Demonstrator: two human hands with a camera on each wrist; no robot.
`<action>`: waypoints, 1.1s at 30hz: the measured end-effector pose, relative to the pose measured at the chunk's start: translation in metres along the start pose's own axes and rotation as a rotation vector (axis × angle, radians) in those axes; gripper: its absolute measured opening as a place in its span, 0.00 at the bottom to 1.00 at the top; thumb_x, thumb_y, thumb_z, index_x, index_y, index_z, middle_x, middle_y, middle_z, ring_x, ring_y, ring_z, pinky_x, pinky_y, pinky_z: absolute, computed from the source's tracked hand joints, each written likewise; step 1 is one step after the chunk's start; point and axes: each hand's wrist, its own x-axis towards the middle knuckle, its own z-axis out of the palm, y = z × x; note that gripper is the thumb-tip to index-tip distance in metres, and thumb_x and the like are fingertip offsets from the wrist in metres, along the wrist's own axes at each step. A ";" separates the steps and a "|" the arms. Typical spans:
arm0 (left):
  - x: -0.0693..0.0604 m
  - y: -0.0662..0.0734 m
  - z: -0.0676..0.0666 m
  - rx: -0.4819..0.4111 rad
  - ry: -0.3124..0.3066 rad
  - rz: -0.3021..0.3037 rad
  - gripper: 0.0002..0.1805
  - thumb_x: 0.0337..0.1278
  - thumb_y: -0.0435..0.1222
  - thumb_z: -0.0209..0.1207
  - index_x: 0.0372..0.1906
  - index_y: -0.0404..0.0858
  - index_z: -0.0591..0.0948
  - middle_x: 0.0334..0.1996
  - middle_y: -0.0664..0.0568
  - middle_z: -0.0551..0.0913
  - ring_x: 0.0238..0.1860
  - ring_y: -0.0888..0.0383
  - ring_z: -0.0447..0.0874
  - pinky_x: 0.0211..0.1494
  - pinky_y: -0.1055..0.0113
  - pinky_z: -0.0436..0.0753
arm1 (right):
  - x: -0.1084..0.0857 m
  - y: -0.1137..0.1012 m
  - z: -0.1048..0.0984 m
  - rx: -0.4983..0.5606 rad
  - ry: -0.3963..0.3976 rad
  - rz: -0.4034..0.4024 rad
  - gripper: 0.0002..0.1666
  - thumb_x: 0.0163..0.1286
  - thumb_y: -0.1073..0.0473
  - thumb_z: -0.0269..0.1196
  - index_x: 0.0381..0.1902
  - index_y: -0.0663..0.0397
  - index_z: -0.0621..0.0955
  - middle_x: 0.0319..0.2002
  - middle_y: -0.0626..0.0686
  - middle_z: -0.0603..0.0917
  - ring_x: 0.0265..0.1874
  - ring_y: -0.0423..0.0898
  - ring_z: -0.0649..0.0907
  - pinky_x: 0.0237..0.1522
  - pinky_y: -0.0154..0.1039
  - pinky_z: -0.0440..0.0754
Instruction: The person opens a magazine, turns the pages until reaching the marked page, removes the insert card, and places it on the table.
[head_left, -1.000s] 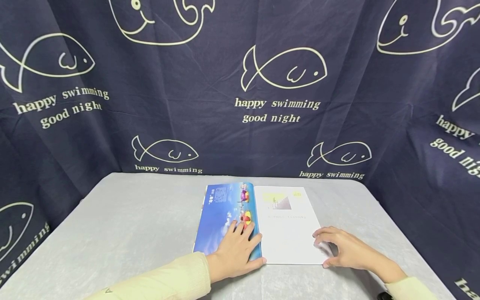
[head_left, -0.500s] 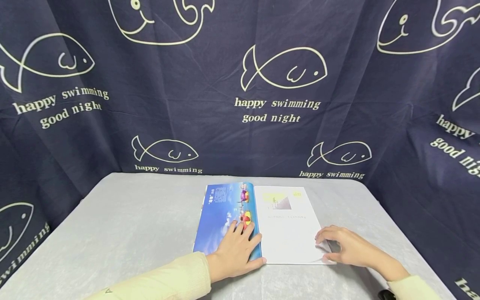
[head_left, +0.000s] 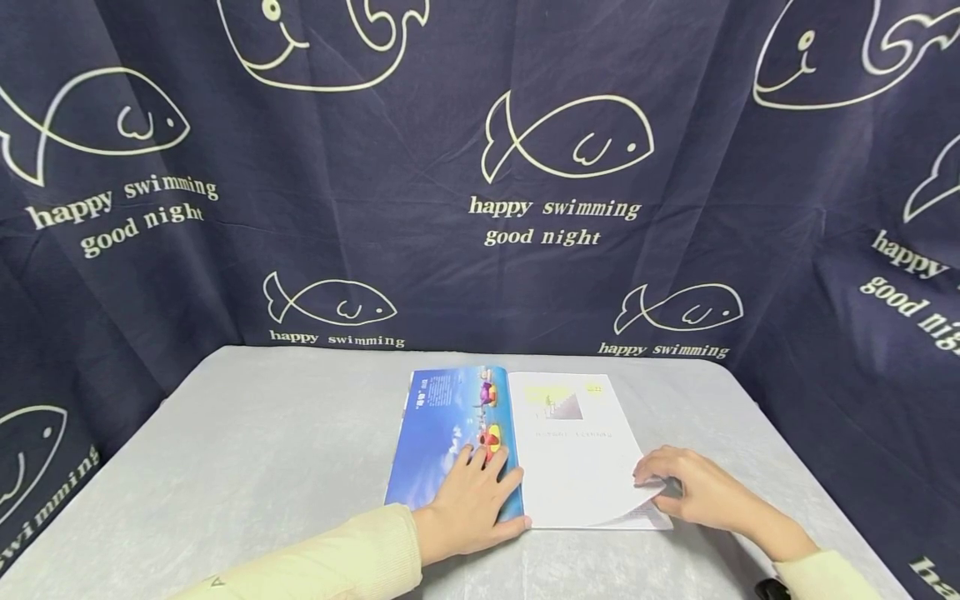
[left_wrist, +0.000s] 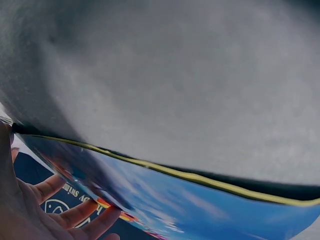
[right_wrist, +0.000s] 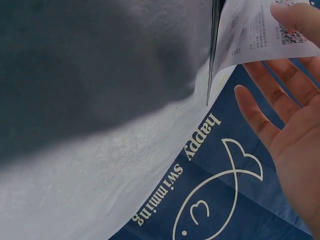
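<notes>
An open book lies on the table, its blue picture page [head_left: 435, 442] on the left and a white page [head_left: 573, 475] on the right. My left hand [head_left: 472, 504] rests with spread fingers on the blue page beside the spine; the left wrist view shows those fingers over the glossy blue page [left_wrist: 190, 200]. At the lower right corner, my right hand [head_left: 693, 492] pinches the white page between thumb and fingers, and that corner is lifted and curved. In the right wrist view the raised page [right_wrist: 250, 35] shows print and a square code, with the thumb [right_wrist: 300, 20] against it.
The book lies on a grey cloth-covered table [head_left: 262, 450]. Behind and at both sides hangs a dark blue curtain [head_left: 435, 208] with white fish drawings and lettering. A dark band [head_left: 772, 590] is on the right wrist.
The right hand has shifted slightly right and taken hold of the page corner, which has risen and curled, uncovering part of the sheet beneath. The left hand has stayed in place.
</notes>
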 end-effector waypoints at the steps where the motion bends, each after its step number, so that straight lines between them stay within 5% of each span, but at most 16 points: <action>1: 0.000 0.000 0.000 0.001 -0.006 0.000 0.33 0.55 0.66 0.38 0.56 0.50 0.71 0.56 0.46 0.71 0.52 0.47 0.73 0.56 0.49 0.68 | 0.001 0.000 0.000 -0.002 0.006 -0.005 0.21 0.33 0.68 0.68 0.29 0.42 0.80 0.32 0.39 0.81 0.32 0.36 0.78 0.40 0.25 0.69; 33: 0.008 0.013 -0.005 0.045 -0.074 -0.032 0.38 0.49 0.72 0.36 0.54 0.49 0.69 0.50 0.44 0.73 0.46 0.44 0.75 0.46 0.51 0.69 | 0.021 -0.003 -0.010 -0.059 0.225 -0.037 0.18 0.35 0.68 0.69 0.28 0.47 0.82 0.30 0.42 0.83 0.31 0.39 0.80 0.41 0.28 0.69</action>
